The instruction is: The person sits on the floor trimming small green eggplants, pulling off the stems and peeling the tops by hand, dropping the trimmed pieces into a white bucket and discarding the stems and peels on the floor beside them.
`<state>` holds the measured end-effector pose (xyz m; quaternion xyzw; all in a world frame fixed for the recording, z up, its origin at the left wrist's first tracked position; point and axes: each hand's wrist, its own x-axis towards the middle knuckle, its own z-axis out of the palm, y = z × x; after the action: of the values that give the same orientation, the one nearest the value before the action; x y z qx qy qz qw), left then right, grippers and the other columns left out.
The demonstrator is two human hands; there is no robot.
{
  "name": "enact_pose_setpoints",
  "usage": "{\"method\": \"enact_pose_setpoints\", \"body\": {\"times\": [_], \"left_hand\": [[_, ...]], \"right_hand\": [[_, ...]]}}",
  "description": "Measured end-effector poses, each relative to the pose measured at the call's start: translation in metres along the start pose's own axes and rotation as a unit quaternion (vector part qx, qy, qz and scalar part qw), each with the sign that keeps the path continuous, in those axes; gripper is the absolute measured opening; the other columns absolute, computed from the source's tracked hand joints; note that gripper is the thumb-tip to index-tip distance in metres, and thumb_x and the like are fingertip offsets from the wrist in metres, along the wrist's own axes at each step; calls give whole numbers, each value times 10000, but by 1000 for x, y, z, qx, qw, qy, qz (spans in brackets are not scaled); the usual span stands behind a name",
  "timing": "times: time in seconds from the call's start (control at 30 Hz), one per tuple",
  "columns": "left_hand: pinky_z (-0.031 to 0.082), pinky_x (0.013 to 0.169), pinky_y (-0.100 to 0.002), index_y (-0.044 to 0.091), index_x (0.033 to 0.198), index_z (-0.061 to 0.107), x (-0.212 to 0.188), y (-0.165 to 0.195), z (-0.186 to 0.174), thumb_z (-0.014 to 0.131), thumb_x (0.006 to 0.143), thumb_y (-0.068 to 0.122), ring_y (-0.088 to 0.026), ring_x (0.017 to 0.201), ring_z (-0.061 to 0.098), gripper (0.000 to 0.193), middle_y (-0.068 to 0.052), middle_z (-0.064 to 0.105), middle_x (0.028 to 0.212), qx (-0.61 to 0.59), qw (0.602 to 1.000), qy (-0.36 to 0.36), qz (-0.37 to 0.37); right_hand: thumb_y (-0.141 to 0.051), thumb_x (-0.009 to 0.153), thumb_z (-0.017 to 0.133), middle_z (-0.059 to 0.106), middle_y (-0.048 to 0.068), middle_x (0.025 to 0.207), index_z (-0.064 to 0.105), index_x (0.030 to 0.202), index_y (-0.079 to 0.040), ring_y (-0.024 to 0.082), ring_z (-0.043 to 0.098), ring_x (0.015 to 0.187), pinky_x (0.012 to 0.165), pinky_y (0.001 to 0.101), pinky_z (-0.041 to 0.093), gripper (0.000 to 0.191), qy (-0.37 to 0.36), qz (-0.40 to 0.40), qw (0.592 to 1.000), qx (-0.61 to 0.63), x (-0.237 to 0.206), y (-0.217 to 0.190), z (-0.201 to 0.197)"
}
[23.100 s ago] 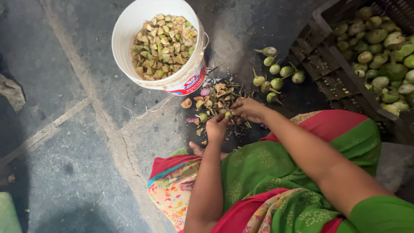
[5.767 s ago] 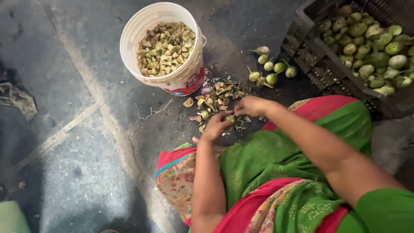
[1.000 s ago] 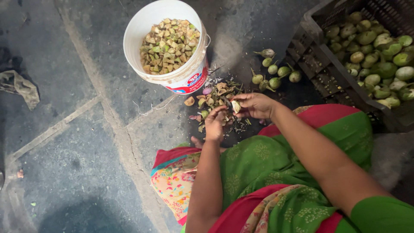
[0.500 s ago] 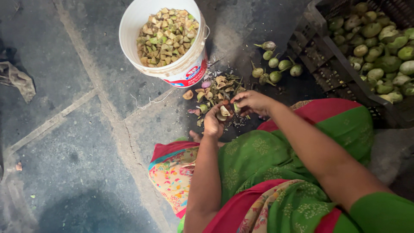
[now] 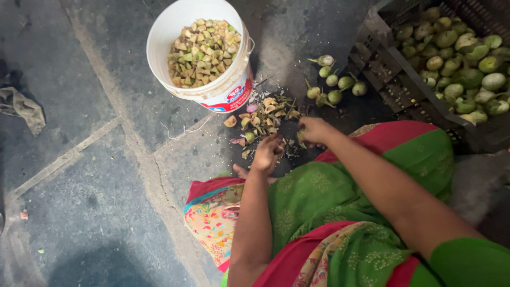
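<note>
My left hand [image 5: 268,154] hangs low over a pile of green and brown vegetable trimmings [image 5: 263,114] on the stone floor, fingers curled down so that its grip is hidden. Close beside it my right hand [image 5: 314,130] pinches a small green vegetable piece [image 5: 300,136]. Beyond the pile stands a white bucket [image 5: 159,37] filled with chopped pale green pieces [image 5: 204,50]. Several small whole green vegetables with stalks [image 5: 334,87] lie loose on the floor to the right of the bucket.
A black plastic crate [image 5: 382,64] at the upper right holds many whole green vegetables [image 5: 457,48]. My lap in green and red cloth [image 5: 340,202] fills the lower right. A crumpled grey rag [image 5: 21,106] lies at the left edge.
Both hands have dropped from holding a pale piece between them to just above the trimmings. The view has shifted a little, and the bucket now sits slightly to the right.
</note>
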<state>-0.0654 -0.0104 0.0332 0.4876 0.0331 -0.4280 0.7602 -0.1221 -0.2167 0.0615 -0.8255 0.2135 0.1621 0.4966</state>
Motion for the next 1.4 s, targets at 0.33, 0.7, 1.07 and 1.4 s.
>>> {"method": "enact_pose_setpoints", "body": {"times": [0.33,0.7,1.07,1.4], "left_hand": [[508,640,-255,-14,1317,619,-6,7,16,728,934,166,-133,762,621,437,-48,702,947,124,987,85,63],[573,913,-267,25,1358,605,9,-12,-2,755,855,-62,-121,1006,694,532,-80,737,1144,202,945,84,244],[575,803,-231,16,1134,729,8,-8,5,725,861,-96,-71,900,678,295,-16,752,1052,231,917,133,298],[553,668,-236,-20,1126,725,38,-28,-17,703,927,-20,-117,743,664,200,-50,745,934,59,978,152,127]], "right_hand": [[-110,836,809,764,109,934,724,1189,-37,144,724,707,651,306,600,371,123,-137,979,89,-4,-24,-10],[-31,801,785,744,63,1048,728,1124,-7,139,686,973,866,291,544,328,-25,-234,964,128,21,3,17],[-31,802,769,755,65,988,735,1065,-42,152,734,913,817,304,563,265,81,-245,962,93,4,-17,10],[-52,840,763,726,87,1023,742,1104,-5,174,701,949,851,307,542,268,51,-184,974,123,44,13,28]]}}
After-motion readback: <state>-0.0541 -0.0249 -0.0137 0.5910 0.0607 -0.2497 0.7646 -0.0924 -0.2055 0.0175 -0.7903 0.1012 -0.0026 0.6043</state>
